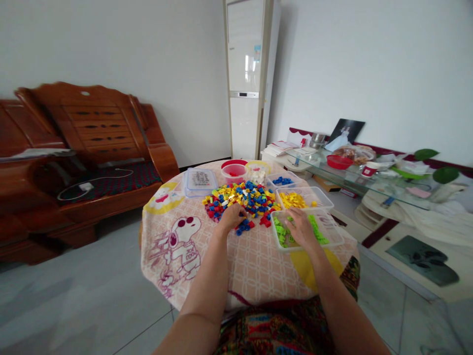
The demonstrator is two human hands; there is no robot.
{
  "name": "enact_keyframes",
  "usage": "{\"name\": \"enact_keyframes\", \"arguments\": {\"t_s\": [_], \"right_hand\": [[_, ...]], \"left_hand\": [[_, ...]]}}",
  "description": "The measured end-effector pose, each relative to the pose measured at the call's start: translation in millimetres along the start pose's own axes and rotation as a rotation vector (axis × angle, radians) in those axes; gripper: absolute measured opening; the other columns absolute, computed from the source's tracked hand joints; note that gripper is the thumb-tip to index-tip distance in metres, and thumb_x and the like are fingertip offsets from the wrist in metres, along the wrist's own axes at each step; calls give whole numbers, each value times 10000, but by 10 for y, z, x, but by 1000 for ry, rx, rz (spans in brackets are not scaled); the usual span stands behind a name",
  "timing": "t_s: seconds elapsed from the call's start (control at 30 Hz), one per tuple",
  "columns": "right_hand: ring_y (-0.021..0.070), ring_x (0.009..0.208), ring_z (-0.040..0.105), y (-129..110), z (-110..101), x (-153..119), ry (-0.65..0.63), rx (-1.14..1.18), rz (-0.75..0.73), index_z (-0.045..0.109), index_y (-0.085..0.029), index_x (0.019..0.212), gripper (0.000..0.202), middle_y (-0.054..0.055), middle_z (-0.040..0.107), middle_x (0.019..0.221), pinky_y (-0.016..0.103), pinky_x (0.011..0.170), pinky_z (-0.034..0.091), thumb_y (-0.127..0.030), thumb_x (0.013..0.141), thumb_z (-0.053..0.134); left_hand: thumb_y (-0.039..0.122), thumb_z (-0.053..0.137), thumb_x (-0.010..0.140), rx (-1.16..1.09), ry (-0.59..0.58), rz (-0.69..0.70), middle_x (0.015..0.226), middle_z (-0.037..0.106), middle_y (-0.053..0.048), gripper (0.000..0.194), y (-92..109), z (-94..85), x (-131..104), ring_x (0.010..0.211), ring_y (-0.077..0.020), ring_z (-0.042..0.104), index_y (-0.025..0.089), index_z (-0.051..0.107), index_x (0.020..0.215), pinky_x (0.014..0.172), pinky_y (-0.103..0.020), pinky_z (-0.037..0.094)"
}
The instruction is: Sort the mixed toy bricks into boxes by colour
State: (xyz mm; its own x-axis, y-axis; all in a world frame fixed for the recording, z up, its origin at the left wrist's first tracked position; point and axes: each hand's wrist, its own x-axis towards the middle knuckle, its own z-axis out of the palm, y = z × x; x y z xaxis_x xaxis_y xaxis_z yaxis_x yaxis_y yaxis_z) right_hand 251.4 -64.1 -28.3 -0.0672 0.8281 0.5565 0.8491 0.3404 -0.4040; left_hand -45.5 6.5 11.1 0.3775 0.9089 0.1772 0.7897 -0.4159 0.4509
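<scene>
A mixed pile of small building bricks [254,196] in blue, yellow, red and green lies on the cloth-covered round table [254,266]. At its front edge is my left hand [232,218], fingers curled together; whatever they hold is too small to make out. Several blue bricks [243,227] lie just beside those fingertips. Over a clear plastic box [334,239] of green bricks [318,231] hangs my right hand [301,228], its fingers apart. Behind that box is another clear box [325,197] with yellow bricks [291,199].
Blue bricks [283,181] sit in a box further back. White pieces [257,177], a pink tub [235,170] and a lidded box [200,182] stand behind the pile. A glass-topped stand [384,182] is to the right, a wooden bench [99,148] to the left.
</scene>
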Motion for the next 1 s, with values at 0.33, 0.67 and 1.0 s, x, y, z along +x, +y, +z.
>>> {"name": "enact_keyframes", "arguments": {"t_s": [0.33, 0.67, 1.0], "right_hand": [[317, 1311, 580, -4, 9, -7, 13, -6, -9, 716, -188, 1257, 396, 150, 687, 1334, 565, 1184, 428, -186, 891, 564], [308, 1338, 565, -13, 0, -9, 13, 8, -3, 706, -198, 1296, 445, 143, 680, 1350, 554, 1192, 423, -164, 879, 553], [306, 1325, 569, -25, -17, 1, -7, 32, 11, 713, -219, 1293, 428, 127, 686, 1341, 549, 1188, 419, -192, 887, 579]], "left_hand": [[121, 693, 769, -380, 182, -95, 828, 790, -12, 193, 67, 66, 34, 760, -154, 705, 157, 813, 917, 747, -244, 546], [63, 678, 793, -877, 92, 80, 1060, 818, -91, 373, 909, 614, 585, 887, -183, 776, 146, 779, 1142, 795, -274, 620], [128, 645, 882, -465, 271, -50, 1023, 823, -64, 240, 468, 316, 277, 911, -189, 757, 171, 809, 1053, 889, -294, 584]]}}
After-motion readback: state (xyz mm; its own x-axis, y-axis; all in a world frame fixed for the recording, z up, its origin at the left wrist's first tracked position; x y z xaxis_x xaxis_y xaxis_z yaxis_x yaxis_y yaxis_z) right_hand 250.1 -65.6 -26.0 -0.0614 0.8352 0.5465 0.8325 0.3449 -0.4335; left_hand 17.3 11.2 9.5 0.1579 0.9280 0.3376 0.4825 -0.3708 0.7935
